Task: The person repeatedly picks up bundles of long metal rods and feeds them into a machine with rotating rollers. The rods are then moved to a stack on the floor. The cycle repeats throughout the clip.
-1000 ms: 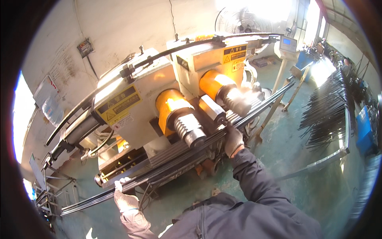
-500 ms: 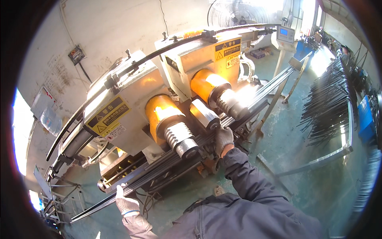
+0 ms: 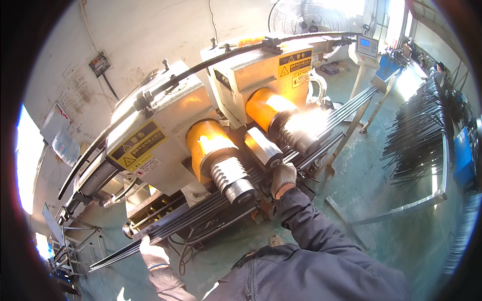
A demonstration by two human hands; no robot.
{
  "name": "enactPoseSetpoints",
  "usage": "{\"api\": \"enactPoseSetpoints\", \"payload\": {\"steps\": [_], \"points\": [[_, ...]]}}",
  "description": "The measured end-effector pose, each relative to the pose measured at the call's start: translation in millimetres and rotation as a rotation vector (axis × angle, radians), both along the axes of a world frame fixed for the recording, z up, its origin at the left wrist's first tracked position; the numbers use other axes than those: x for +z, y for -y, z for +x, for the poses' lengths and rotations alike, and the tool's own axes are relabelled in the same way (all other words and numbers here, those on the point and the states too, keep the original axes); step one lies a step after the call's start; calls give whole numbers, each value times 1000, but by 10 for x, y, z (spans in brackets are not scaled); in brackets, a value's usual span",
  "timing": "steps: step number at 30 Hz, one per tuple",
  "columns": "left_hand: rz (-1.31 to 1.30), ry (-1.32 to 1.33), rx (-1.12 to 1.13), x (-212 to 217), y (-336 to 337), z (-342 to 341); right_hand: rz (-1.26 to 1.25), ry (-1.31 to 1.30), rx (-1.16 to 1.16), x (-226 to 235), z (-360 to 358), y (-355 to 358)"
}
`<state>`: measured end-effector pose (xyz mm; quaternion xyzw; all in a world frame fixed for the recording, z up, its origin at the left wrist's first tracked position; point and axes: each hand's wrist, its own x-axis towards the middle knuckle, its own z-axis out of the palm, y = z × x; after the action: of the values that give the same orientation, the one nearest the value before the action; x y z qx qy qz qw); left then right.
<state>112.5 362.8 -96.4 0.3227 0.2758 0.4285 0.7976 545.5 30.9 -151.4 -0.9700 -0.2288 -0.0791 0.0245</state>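
A bundle of long dark metal rods [image 3: 173, 227] runs slantwise along the front of a press machine, from lower left to upper right. My left hand [image 3: 153, 254], in a pale knit glove, is closed on the rods near their left end, its fingers partly hidden by them. My right hand [image 3: 284, 178], gloved too, is closed round the rods just below a metal block [image 3: 263, 146], fingertips out of sight. Two orange cylinders [image 3: 208, 143] with heavy coil springs [image 3: 230, 175] jut out above the rods, on either side of that block.
Behind stands the pale machine housing [image 3: 175, 108] with yellow warning labels. A control box [image 3: 366, 46] is on a post at far right. A metal stand [image 3: 369, 108] is under the rods' right end. Many dark rods [image 3: 419, 130] lie piled on a rack at right.
My left hand has shifted slightly left along the rods, its raised finger no longer showing above them. The rods have spread apart toward the right. The whole view has turned a little.
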Motion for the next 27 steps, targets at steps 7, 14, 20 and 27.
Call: {"api": "enactPoseSetpoints", "payload": {"steps": [7, 14, 20, 27], "points": [[-33, -56, 129, -179, 80, 245, 610, -241, -99, 214, -96, 92], [-274, 91, 85, -161, 277, 468, 1810, -597, -263, 358, -585, 344], [-55, -113, 283, -85, -124, -206, 1712, -870, -305, -324, -802, 1218], [-63, 143, 108, -314, 265, 189, 1441, -851, -237, -1166, -553, 1557]]}}
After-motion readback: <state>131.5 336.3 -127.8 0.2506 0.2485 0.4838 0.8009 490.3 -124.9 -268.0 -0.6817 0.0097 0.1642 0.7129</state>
